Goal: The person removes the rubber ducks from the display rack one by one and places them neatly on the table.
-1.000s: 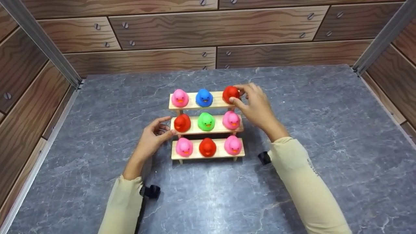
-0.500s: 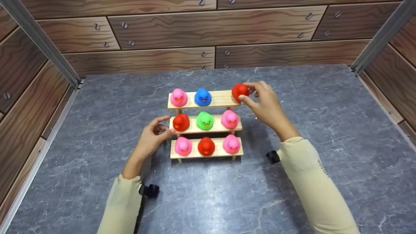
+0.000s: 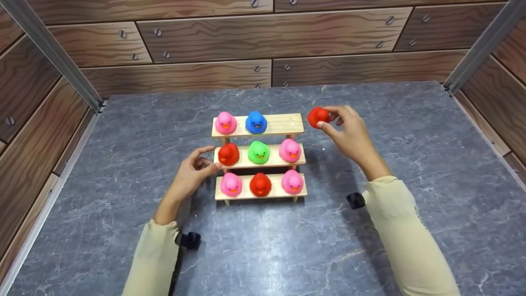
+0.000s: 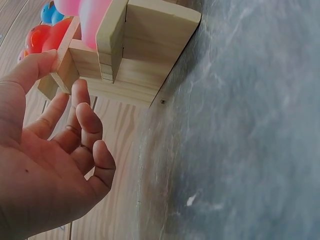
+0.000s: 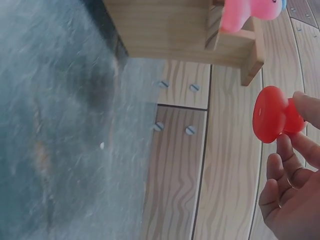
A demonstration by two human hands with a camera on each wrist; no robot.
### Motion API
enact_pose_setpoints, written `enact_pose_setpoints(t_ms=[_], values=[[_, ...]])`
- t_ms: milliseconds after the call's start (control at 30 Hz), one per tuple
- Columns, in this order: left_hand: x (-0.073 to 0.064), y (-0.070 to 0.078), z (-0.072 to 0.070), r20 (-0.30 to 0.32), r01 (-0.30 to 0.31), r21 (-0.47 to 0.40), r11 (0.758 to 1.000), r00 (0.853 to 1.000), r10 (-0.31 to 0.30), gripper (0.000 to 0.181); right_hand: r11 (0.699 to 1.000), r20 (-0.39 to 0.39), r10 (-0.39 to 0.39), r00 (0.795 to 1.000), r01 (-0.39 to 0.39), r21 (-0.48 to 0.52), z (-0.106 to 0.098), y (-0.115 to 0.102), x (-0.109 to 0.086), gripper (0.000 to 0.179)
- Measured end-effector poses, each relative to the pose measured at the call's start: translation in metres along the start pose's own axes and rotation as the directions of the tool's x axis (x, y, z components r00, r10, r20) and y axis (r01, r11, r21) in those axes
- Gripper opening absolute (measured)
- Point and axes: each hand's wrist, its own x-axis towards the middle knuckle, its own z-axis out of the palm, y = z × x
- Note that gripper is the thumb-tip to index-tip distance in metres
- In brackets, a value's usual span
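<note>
My right hand [image 3: 352,133] pinches a red rubber duck [image 3: 317,117] between thumb and fingers, held off the right end of the top tier. In the right wrist view that duck [image 5: 268,116] is tilted, its round base showing. The three-tier wooden stand [image 3: 285,124] sits mid-table. My left hand [image 3: 190,174] pinches the left end of its middle tier; the left wrist view has the thumb [image 4: 42,65] on the tier's edge. A pink duck [image 3: 225,123] and a blue duck [image 3: 256,123] stand on the top tier.
On the middle tier are a red duck [image 3: 228,154], a green duck [image 3: 259,152] and a pink duck [image 3: 290,151]. The bottom tier bears a red duck [image 3: 260,185] between two pink ones. Wood-patterned walls [image 3: 205,41] border the grey marbled table [image 3: 263,255].
The right hand has lifted the red duck from the top tier's right end and carried it rightward, clear of the stand. My left hand has stayed at the middle tier.
</note>
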Motion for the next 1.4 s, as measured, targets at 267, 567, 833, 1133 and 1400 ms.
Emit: enact_pose_setpoints(t_ms=[267, 567, 833, 1133, 1400], values=[[0.001, -0.001, 0.0, 0.013, -0.01, -0.02, 1.0, 1.0, 0.01, 0.051, 0.999, 0.019, 0.033, 0.999, -0.033, 0.003, 0.0, 0.016, -0.006, 0.041], [0.001, -0.002, 0.002, -0.008, 0.004, -0.015, 1.0, 1.0, -0.004, 0.052, 0.997, 0.048, 0.069, 0.996, -0.067, -0.04, 0.005, 0.036, -0.015, 0.042], [0.001, -0.003, 0.001, -0.011, 0.015, 0.001, 1.0, 1.0, -0.015, 0.052, 0.995, 0.073, 0.096, 0.993, -0.093, -0.036, 0.015, 0.049, -0.018, 0.042], [0.002, -0.003, 0.001, 0.008, 0.008, -0.025, 1.0, 1.0, -0.008, 0.053, 0.99, 0.105, 0.14, 0.984, -0.137, -0.038, 0.02, 0.056, -0.019, 0.042], [0.003, -0.003, 0.0, 0.022, 0.003, -0.028, 1.0, 1.0, -0.002, 0.053, 0.98, 0.163, 0.2, 0.966, -0.201, -0.016, 0.023, 0.06, -0.016, 0.041]])
